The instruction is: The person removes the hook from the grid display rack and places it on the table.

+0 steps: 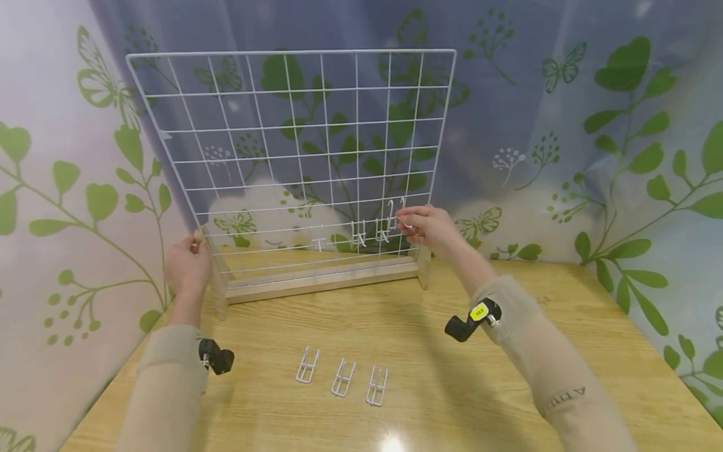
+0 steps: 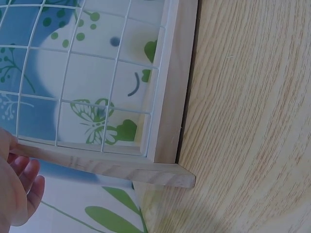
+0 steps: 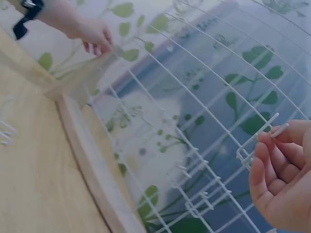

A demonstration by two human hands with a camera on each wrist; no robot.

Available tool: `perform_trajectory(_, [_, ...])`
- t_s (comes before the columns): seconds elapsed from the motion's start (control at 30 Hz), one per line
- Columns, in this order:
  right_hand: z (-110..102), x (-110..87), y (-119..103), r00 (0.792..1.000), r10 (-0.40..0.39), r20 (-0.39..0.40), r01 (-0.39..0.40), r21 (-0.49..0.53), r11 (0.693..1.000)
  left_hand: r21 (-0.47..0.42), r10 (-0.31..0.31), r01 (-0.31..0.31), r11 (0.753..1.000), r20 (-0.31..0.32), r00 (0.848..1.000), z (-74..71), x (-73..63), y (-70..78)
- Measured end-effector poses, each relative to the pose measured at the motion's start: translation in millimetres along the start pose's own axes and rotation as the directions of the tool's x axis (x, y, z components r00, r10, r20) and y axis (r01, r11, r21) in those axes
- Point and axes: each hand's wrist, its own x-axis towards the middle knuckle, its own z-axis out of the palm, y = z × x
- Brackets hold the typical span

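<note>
A white wire grid panel stands upright in a wooden stand. My left hand grips the top of the stand's left wooden upright between thumb and fingers. With thumb and fingertips, my right hand pinches a white wire hook at the panel's lower right; in the right wrist view one prong shows between the fingers, and the hook overlaps the grid wires. Left of it, three similar white hooks hang in a row on the panel.
Three more white wire hooks lie in a row on the wooden table before the stand. Behind the panel hangs a curtain printed with leaves and butterflies. Its left part comes close to the stand's left side.
</note>
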Motion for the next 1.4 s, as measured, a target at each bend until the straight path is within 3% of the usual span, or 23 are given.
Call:
perform_trajectory(0.57, [11,-47.7,36,0.994,0.022,0.107,-0.018,-0.032,0.999,0.006,0.005,-0.005,1.000,0.009,1.000,0.4,-1.2,-0.4])
perform_trajectory(1.4, [-14,-91.4,80,0.991,0.069,0.114,-0.072,0.017,0.997,0.001,0.015,-0.015,1.000,0.010,1.000,-1.8,-2.9,1.0])
